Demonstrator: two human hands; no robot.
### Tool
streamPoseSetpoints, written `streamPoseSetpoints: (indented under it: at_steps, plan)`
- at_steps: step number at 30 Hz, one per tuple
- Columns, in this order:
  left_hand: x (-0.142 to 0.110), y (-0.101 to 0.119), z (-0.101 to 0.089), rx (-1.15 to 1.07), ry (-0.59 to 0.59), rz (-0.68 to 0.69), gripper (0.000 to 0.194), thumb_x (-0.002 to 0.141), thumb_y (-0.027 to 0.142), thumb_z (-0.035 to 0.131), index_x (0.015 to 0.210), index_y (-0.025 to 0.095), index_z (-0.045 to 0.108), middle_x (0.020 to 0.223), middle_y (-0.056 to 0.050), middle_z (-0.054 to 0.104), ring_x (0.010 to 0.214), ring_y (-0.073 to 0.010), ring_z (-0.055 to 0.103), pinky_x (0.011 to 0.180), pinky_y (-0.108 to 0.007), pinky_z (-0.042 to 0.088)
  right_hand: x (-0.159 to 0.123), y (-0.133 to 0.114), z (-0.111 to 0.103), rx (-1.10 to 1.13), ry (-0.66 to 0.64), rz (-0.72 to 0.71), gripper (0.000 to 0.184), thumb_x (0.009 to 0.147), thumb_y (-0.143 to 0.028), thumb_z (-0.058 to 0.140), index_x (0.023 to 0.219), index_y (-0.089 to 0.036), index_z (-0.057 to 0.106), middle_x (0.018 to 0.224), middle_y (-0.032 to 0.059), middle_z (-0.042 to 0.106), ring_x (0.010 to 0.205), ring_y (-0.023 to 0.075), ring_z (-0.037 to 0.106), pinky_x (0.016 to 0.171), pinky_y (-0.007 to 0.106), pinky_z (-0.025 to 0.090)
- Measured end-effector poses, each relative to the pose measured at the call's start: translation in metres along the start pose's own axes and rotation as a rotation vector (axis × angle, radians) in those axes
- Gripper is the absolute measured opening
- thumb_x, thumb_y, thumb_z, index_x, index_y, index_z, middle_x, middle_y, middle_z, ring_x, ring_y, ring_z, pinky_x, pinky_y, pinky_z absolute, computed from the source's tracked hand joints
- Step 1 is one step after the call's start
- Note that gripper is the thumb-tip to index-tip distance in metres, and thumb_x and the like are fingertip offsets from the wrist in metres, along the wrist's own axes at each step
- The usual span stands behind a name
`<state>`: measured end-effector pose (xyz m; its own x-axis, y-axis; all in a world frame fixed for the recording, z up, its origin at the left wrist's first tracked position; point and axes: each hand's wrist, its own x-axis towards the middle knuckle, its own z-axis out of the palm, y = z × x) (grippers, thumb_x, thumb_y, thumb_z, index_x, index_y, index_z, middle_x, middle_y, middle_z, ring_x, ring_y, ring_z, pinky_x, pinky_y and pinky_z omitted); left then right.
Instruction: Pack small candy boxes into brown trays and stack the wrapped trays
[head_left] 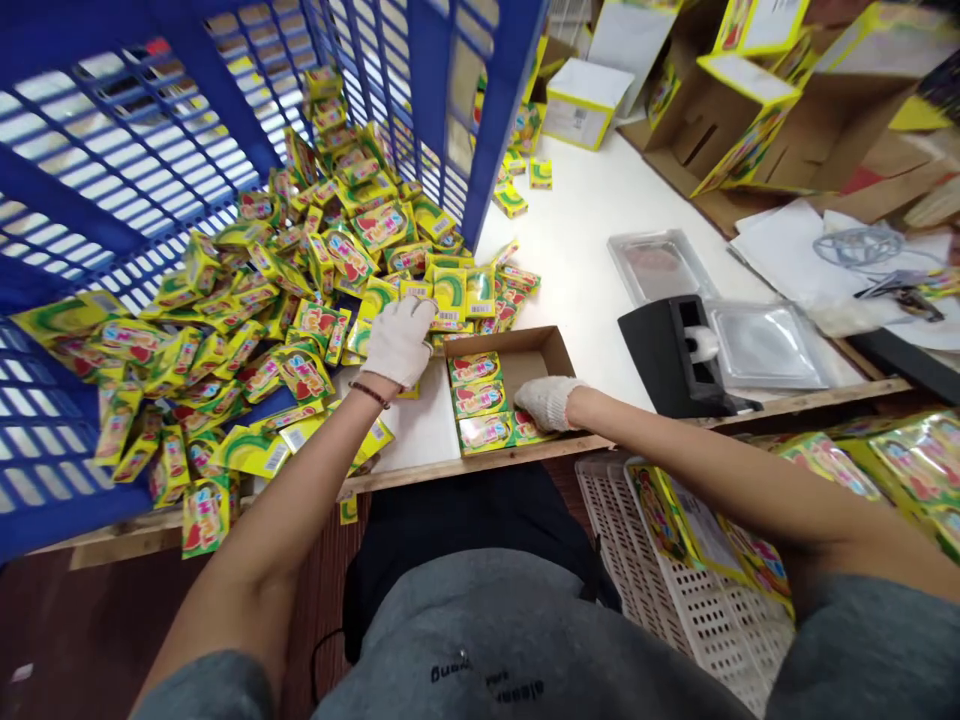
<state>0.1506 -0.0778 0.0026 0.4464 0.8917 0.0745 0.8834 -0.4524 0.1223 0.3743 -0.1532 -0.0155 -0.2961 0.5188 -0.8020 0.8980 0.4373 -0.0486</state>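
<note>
My left hand (399,342), in a white knit glove, reaches onto the spilled pile with its fingers curled at a small yellow box with a barcode (417,289). More small yellow boxes (449,290) stand right beside its fingertips. My right hand (550,402), gloved too, is inside an open cardboard box (559,352) at the table's front edge. Its fingers are pressed together on a small yellow box (527,428) in the front row; the hand partly covers it. Several other small yellow boxes (477,399) lie in a column along the carton's left side.
A tipped blue plastic crate (67,215) spills a large heap of small boxes at left. A black tape dispenser (667,355) and clear plastic trays (765,345) are at right. Display cartons (739,120) stand behind. Below the table is a white basket (667,600) with cartons.
</note>
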Motion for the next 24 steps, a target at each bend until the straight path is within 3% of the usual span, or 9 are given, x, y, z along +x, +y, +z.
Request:
streamPoseSetpoints:
  at_steps: [2, 4, 8, 12, 15, 17, 20, 22, 24]
  plan:
    - [0.016, -0.009, 0.006, -0.001, -0.085, 0.008, 0.037, 0.084, 0.009, 0.052, 0.117, 0.014, 0.067, 0.122, -0.019, 0.069, 0.117, -0.0373, 0.061, 0.098, -0.047, 0.048, -0.001, -0.001, 0.0, 0.02, 0.03, 0.017, 0.049, 0.08, -0.015, 0.081, 0.129, -0.011, 0.077, 0.135, 0.0213, 0.073, 0.127, 0.0341, 0.071, 0.097, 0.032, 0.055]
    - [0.02, -0.017, 0.011, -0.087, -0.091, -0.016, 0.028, 0.085, 0.011, 0.052, 0.107, 0.015, 0.068, 0.115, -0.017, 0.071, 0.114, -0.0349, 0.064, 0.099, -0.045, 0.049, -0.006, -0.002, 0.002, 0.031, 0.078, 0.031, 0.048, 0.084, -0.015, 0.076, 0.132, -0.011, 0.075, 0.136, 0.0218, 0.072, 0.126, 0.0333, 0.071, 0.096, 0.031, 0.054]
    - [0.001, -0.032, 0.014, -0.459, 0.14, -0.205, 0.018, 0.086, 0.021, 0.056, 0.1, 0.017, 0.066, 0.105, -0.01, 0.073, 0.102, -0.0274, 0.066, 0.097, -0.04, 0.054, -0.014, 0.001, 0.004, 0.161, 0.182, 0.023, 0.032, 0.091, -0.022, 0.07, 0.122, -0.018, 0.078, 0.128, 0.0159, 0.076, 0.116, 0.0301, 0.075, 0.089, 0.031, 0.056]
    - [-0.022, -0.026, 0.009, -0.936, 0.194, -0.282, 0.028, 0.085, 0.035, 0.062, 0.105, 0.017, 0.067, 0.098, -0.005, 0.072, 0.085, -0.0215, 0.066, 0.082, -0.036, 0.059, -0.022, 0.009, -0.01, 0.666, 0.611, -0.015, 0.022, 0.098, -0.024, 0.062, 0.116, -0.018, 0.074, 0.121, 0.0107, 0.078, 0.105, 0.023, 0.074, 0.087, 0.028, 0.057]
    - [-0.031, -0.003, 0.002, -1.048, 0.214, -0.207, 0.034, 0.086, 0.038, 0.063, 0.112, 0.017, 0.067, 0.101, -0.007, 0.072, 0.087, -0.0224, 0.069, 0.082, -0.037, 0.061, -0.037, 0.017, -0.031, 1.143, 0.785, -0.111, 0.033, 0.11, -0.034, 0.042, 0.127, -0.017, 0.065, 0.116, 0.0113, 0.076, 0.081, 0.0156, 0.072, 0.062, 0.023, 0.055]
    - [-0.035, 0.017, -0.005, -0.899, 0.293, -0.014, 0.028, 0.09, 0.034, 0.06, 0.11, 0.018, 0.07, 0.104, -0.008, 0.071, 0.099, -0.0249, 0.07, 0.093, -0.04, 0.059, -0.049, 0.026, -0.042, 1.343, 0.743, -0.159, 0.043, 0.113, -0.04, 0.03, 0.133, -0.017, 0.061, 0.11, 0.0116, 0.075, 0.07, 0.0134, 0.07, 0.053, 0.021, 0.051]
    - [-0.042, 0.045, -0.012, -0.59, 0.327, 0.304, 0.024, 0.093, 0.023, 0.054, 0.11, 0.021, 0.072, 0.111, -0.01, 0.07, 0.111, -0.0267, 0.067, 0.1, -0.042, 0.056, -0.063, 0.043, -0.051, 1.286, 0.554, -0.232, 0.042, 0.112, -0.034, 0.035, 0.141, -0.017, 0.059, 0.112, 0.0118, 0.076, 0.08, 0.0167, 0.073, 0.062, 0.024, 0.059]
    - [-0.048, 0.061, -0.013, -0.457, 0.284, 0.323, 0.031, 0.093, 0.017, 0.053, 0.12, 0.021, 0.069, 0.121, -0.013, 0.067, 0.119, -0.0287, 0.065, 0.1, -0.043, 0.056, -0.065, 0.052, -0.052, 1.062, 0.469, -0.275, 0.039, 0.107, -0.026, 0.045, 0.141, -0.017, 0.062, 0.118, 0.0101, 0.078, 0.096, 0.0202, 0.075, 0.078, 0.028, 0.063]
    - [-0.057, 0.075, -0.01, -0.37, 0.207, 0.21, 0.036, 0.094, 0.017, 0.054, 0.129, 0.018, 0.064, 0.129, -0.016, 0.064, 0.123, -0.0306, 0.063, 0.1, -0.044, 0.056, -0.061, 0.054, -0.052, 0.751, 0.464, -0.191, 0.036, 0.102, -0.021, 0.054, 0.134, -0.016, 0.07, 0.121, 0.0095, 0.079, 0.107, 0.0236, 0.074, 0.091, 0.031, 0.061]
